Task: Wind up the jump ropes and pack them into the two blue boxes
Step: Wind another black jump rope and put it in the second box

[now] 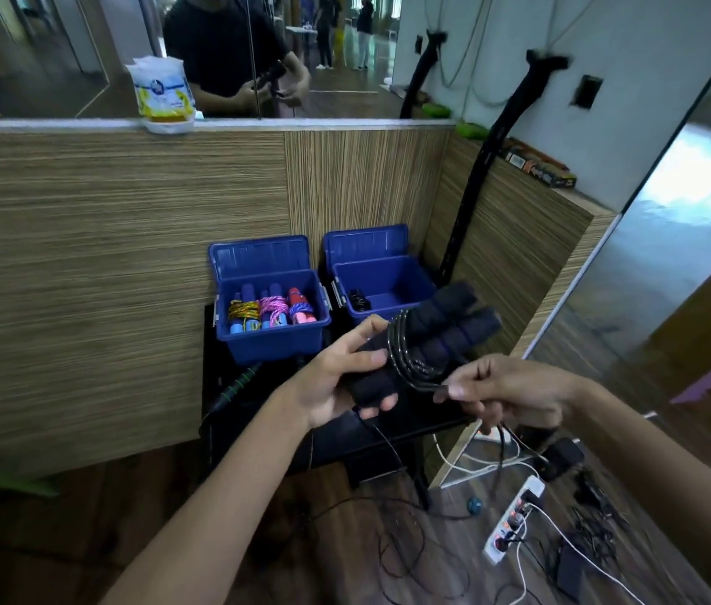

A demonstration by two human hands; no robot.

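My left hand [336,377] grips the two dark foam handles [441,338] of a black jump rope, held together above the black table. Several turns of the black rope [406,355] are wound round the handles. My right hand [506,390] pinches the rope's free length just right of the coils, and the rest hangs down toward the floor. Behind stand two open blue boxes. The left box [273,338] holds three wound ropes with coloured handles. The right box [382,283] holds one small black bundle [358,299] at its left end.
A black table [257,412] carries both boxes, and another rope with a green-striped handle [240,382] lies on it at the left. Wooden partition walls stand behind and to the right. A white power strip [515,517] and several cables lie on the floor at the right.
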